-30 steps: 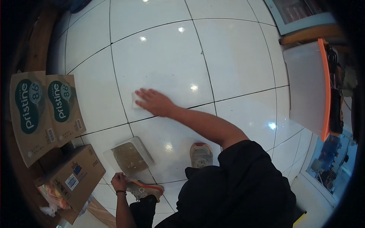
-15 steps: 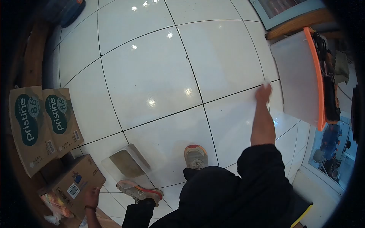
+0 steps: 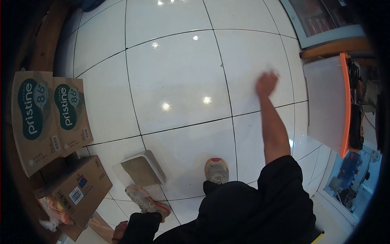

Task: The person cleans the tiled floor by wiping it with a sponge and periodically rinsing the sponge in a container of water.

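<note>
My right hand [image 3: 267,83] is stretched out over the white floor tiles. Its fingers are blurred by motion, and I cannot make out anything in them. To its right stands a translucent plastic bin [image 3: 327,99] with an orange rim, apart from the hand. Only part of my left hand [image 3: 119,230] shows at the bottom, beside my black trouser leg; its fingers are largely hidden. A brown cardboard carton [image 3: 87,187] with a barcode label lies to the left of it, a little apart.
Two "Pristine 8.6+" cartons, one front [image 3: 36,122] and one behind [image 3: 71,114], stand at the left. On the floor near my left shoe [image 3: 148,201] is a white weighing scale-like flat box [image 3: 142,170]. A glass-fronted cabinet [image 3: 302,24] stands at the upper right.
My right hand has swung left and slightly up, away from the orange-rimmed bin. My left hand has moved right and down, away from the carton. The view has shifted a little.
</note>
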Motion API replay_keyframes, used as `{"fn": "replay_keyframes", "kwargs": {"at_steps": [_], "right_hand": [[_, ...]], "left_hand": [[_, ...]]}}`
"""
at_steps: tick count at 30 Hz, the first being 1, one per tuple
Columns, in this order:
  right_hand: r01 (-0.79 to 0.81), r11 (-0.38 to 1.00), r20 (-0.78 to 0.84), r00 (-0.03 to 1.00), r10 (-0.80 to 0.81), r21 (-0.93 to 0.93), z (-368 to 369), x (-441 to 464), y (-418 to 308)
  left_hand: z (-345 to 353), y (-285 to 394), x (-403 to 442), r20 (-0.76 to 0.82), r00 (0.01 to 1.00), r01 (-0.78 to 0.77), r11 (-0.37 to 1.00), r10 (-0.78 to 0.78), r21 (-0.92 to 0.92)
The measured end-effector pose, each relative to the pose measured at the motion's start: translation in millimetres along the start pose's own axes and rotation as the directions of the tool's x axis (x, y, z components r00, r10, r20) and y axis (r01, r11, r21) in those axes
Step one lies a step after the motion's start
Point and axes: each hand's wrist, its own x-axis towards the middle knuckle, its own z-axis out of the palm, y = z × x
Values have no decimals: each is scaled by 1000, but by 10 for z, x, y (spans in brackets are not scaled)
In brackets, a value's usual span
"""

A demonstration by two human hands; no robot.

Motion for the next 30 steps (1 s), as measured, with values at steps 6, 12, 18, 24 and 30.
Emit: {"fn": "replay_keyframes", "kwargs": {"at_steps": [6, 12, 18, 24, 30], "right_hand": [[519, 677, 155, 723, -674, 522, -1220, -1174, -3050], [718, -59, 23, -103, -994, 694, -2127, -2447, -3963], [801, 75, 73, 39, -997, 594, -2088, -2576, -3960], [639, 703, 103, 713, -694, 312, -1147, -1594, -3013], [-49, 977, 314, 949, -19, 207, -1175, -1188, -2790]], "left_hand": [[342, 318, 287, -96, 989, 52, 882, -109, -468], [702, 370, 496, -176, 984, -92, 750, -33, -655], [1010, 13, 915, -194, 979, -174, 741, 61, -648], [543, 183, 1128, -5, 1000, -4, 769, 1, -640], [454, -38, 1688, 147, 988, 62, 730, 53, -681]]}}
